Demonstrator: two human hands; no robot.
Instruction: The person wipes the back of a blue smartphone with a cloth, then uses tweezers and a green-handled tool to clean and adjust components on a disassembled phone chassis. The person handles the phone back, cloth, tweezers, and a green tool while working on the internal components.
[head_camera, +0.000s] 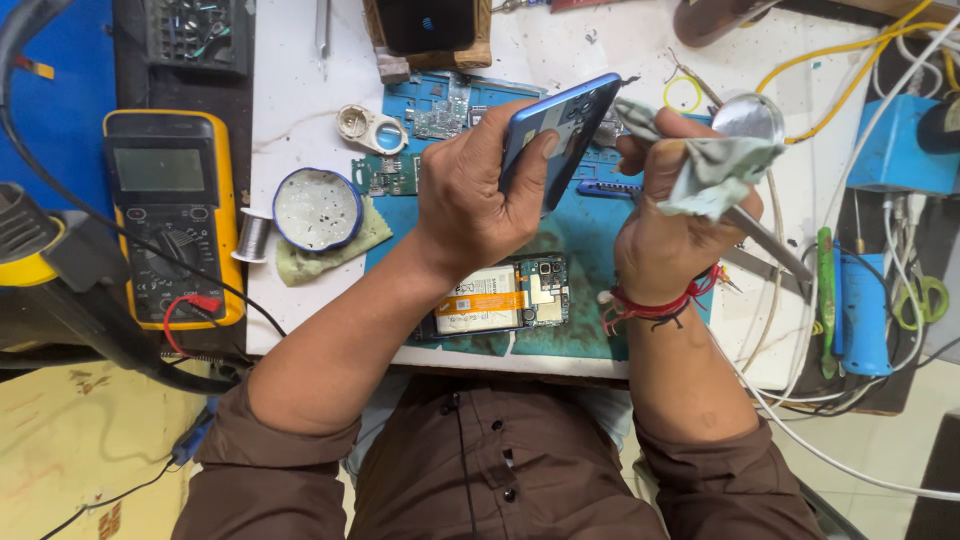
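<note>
The left hand (470, 195) had its fingers clenched around a blue phone back cover (560, 125), held above the counter (290, 290) with its long axis tilted up and to the right. Just beside its upper end, the right hand (665, 225) gripped a crumpled grey cloth (710, 165), which touched the cover's top edge.

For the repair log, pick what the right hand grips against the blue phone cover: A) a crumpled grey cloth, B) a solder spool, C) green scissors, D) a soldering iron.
A: the right hand bunches a crumpled grey cloth beside the blue phone cover, which the left hand holds tilted above the opened phone on the blue mat.
</note>
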